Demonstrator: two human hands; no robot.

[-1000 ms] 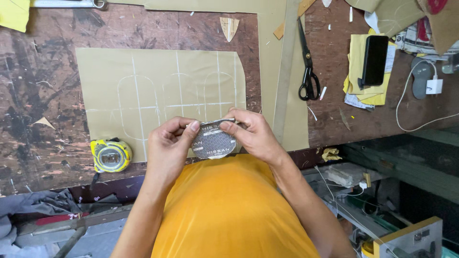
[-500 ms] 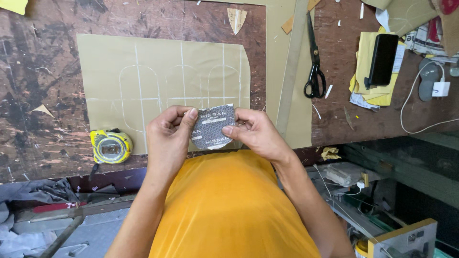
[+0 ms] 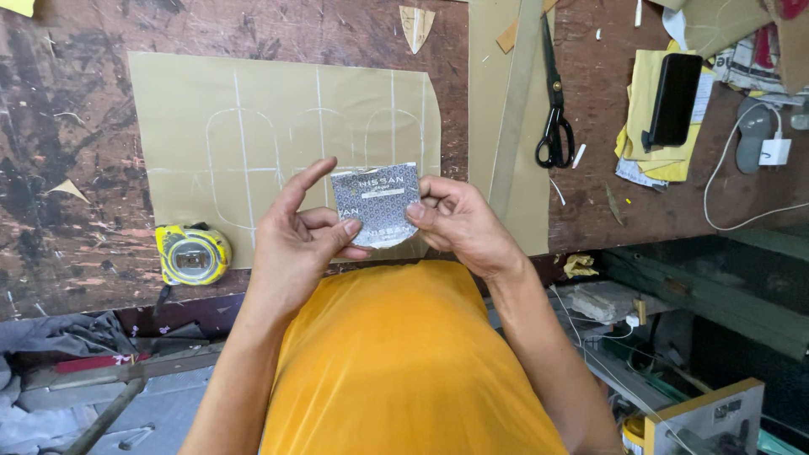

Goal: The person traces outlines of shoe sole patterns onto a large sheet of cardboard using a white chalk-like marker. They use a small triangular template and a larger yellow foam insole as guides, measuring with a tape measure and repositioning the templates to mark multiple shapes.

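Two hands share one small grey patterned packet [image 3: 377,205], held above the desk's [image 3: 76,168] near edge: my left hand [image 3: 295,240] pinches its left side, my right hand [image 3: 463,223] its right. Left of them lies a yellow tape measure [image 3: 192,254].

This is a workshop, a place where someone cuts and makes things by hand. The big workbench [image 3: 67,152] is old, brown and full of scratches and stains. A flat tan sheet [image 3: 185,109] lies on it with white lines drawn on it, like a pattern. A yellow tape measure [image 3: 192,254] sits just beside the sheet. Black scissors [image 3: 554,101] lie farther along, next to a long wooden strip [image 3: 512,109]. Small cut scraps [image 3: 416,25] are scattered on the top. Yellow papers [image 3: 640,118] are piled in a messy heap. Under the bench there are metal bars and rags [image 3: 59,337].
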